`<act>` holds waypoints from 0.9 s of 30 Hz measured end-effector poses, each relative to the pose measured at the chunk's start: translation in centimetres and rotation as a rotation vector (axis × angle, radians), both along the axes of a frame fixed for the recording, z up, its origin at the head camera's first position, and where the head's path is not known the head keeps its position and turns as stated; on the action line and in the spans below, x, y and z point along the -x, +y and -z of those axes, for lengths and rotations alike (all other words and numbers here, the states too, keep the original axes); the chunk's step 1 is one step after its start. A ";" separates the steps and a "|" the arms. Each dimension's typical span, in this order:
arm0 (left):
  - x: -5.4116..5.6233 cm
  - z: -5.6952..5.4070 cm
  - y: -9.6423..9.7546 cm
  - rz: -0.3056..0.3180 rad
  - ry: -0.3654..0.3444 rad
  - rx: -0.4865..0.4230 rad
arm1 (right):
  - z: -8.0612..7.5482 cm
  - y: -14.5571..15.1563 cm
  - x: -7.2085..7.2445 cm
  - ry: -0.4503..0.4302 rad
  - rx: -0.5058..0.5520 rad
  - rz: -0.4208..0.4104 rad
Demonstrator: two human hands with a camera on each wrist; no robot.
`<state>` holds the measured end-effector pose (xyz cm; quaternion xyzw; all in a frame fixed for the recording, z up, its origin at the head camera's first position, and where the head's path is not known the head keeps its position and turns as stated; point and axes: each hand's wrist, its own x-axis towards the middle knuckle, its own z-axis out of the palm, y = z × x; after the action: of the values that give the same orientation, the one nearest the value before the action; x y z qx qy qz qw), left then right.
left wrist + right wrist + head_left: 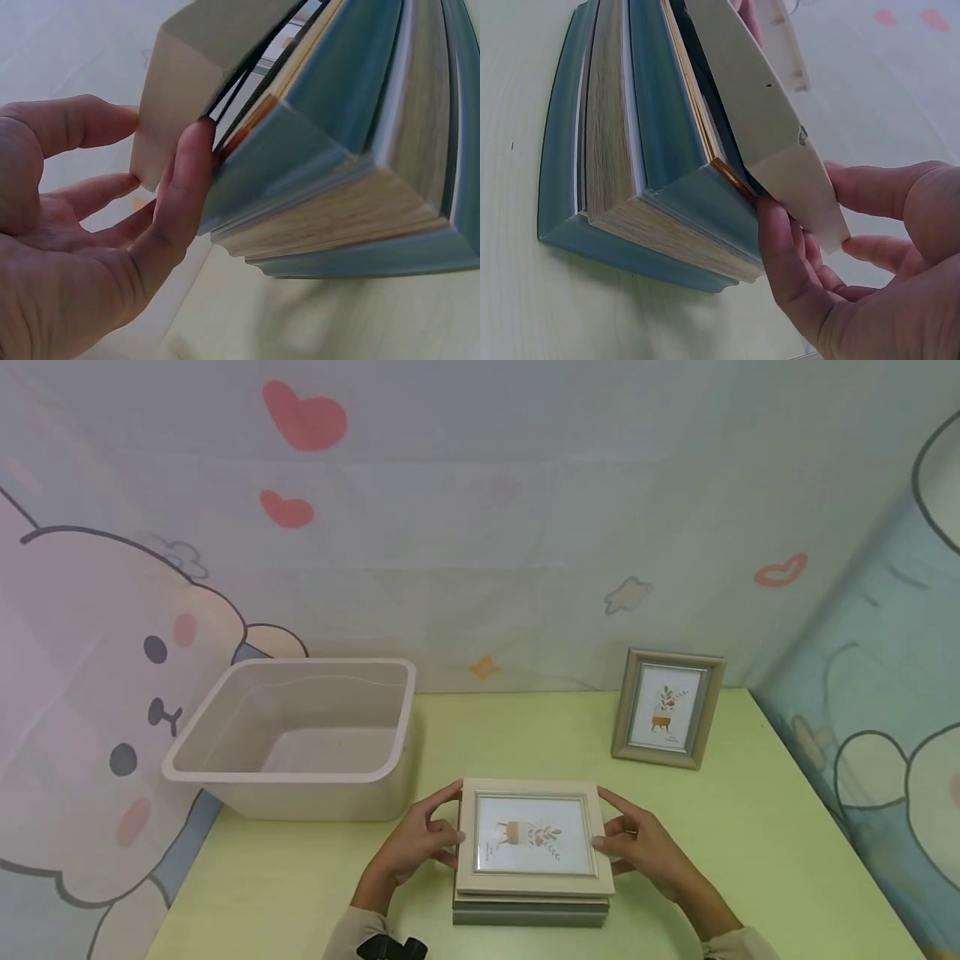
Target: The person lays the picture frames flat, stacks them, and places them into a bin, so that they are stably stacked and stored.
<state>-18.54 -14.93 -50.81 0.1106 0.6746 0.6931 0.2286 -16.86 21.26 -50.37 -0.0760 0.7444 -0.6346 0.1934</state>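
A cream picture frame (pixel 534 835) with a plant print lies face up over a stack of picture frames (pixel 531 915). My left hand (pixel 416 843) pinches its left side, and my right hand (pixel 647 847) pinches the opposite side, thumbs on the near part. Both wrist views show a narrow dark gap under the cream frame, at its edge. Beneath it come a thin orange-brown frame edge (pixel 731 178), then blue-grey (pixel 277 150) and wood-grain frames (pixel 330 214). How far the cream frame's underside is raised is partly hidden by fingers.
A beige plastic bin (pixel 315 781) stands left of the stack on the pale green table (pixel 750 860). Toward the back right, a grey-brown picture frame (pixel 667 708) stands upright with a plant print. A patterned cloth (pixel 480 527) hangs behind the table.
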 end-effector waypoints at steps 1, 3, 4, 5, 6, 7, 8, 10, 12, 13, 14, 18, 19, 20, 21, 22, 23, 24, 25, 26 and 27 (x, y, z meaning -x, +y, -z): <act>0.0 0.0 0.0 0.001 0.001 0.001 | 0.0 0.0 0.0 0.002 -0.008 -0.001; -0.1 -0.1 0.0 0.004 0.011 0.009 | 0.0 0.0 0.0 0.015 -0.026 -0.007; -0.1 -0.1 0.0 0.006 0.021 0.015 | 0.0 0.0 0.0 0.022 -0.034 -0.008; -0.1 -0.1 0.0 0.006 0.031 0.021 | 0.0 0.1 0.1 0.028 -0.037 -0.008; -0.1 -0.2 0.0 0.004 0.038 0.029 | 0.1 0.1 0.1 0.033 -0.041 -0.008; -0.1 -0.2 0.0 0.001 0.044 0.035 | 0.1 0.0 0.1 0.036 -0.043 -0.009; -0.2 -0.2 0.0 -0.003 0.047 0.041 | 0.1 0.0 0.2 0.037 -0.043 -0.010; -0.2 -0.1 -0.1 -0.009 0.043 0.052 | 0.2 0.0 0.2 0.032 -0.043 -0.011; -0.3 -0.1 -0.1 -0.012 0.035 0.060 | 0.3 -0.1 0.2 0.024 -0.045 -0.014; -0.3 -0.1 -0.1 -0.012 0.035 0.065 | 0.3 -0.1 0.1 0.020 -0.046 -0.015; -0.3 -0.1 -0.1 -0.010 0.038 0.069 | 0.3 -0.1 0.1 0.018 -0.048 -0.014; -0.3 -0.2 0.0 -0.010 0.075 0.094 | 0.3 -0.2 0.2 0.011 -0.052 0.001; -0.2 -0.3 0.0 -0.011 0.086 0.102 | 0.3 -0.2 0.2 0.008 -0.051 0.006; -0.2 -0.3 0.0 -0.014 0.094 0.110 | 0.3 -0.2 0.2 0.004 -0.047 0.012; -0.2 -0.4 0.0 -0.019 0.101 0.123 | 0.3 -0.3 0.2 -0.002 -0.045 0.016; -0.3 -0.4 0.0 -0.024 0.105 0.134 | 0.3 -0.3 0.2 -0.009 -0.042 0.019; -0.3 -0.4 0.0 -0.029 0.106 0.144 | 0.3 -0.4 0.1 -0.016 -0.040 0.021; -0.4 -0.3 0.0 -0.033 0.105 0.151 | 0.3 -0.4 0.1 -0.023 -0.038 0.024; -0.4 -0.3 0.0 -0.037 0.105 0.152 | 0.3 -0.5 0.1 -0.025 -0.035 0.024; -0.4 -0.2 0.0 -0.041 0.104 0.153 | 0.3 -0.5 0.1 -0.030 -0.037 0.026; -0.5 -0.2 0.0 -0.042 0.103 0.149 | 0.3 -0.5 0.0 -0.034 -0.040 0.029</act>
<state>-18.05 -14.89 -50.65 0.1148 0.7372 0.6391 0.1867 -16.89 20.74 -50.68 -0.0504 0.7546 -0.6234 0.1984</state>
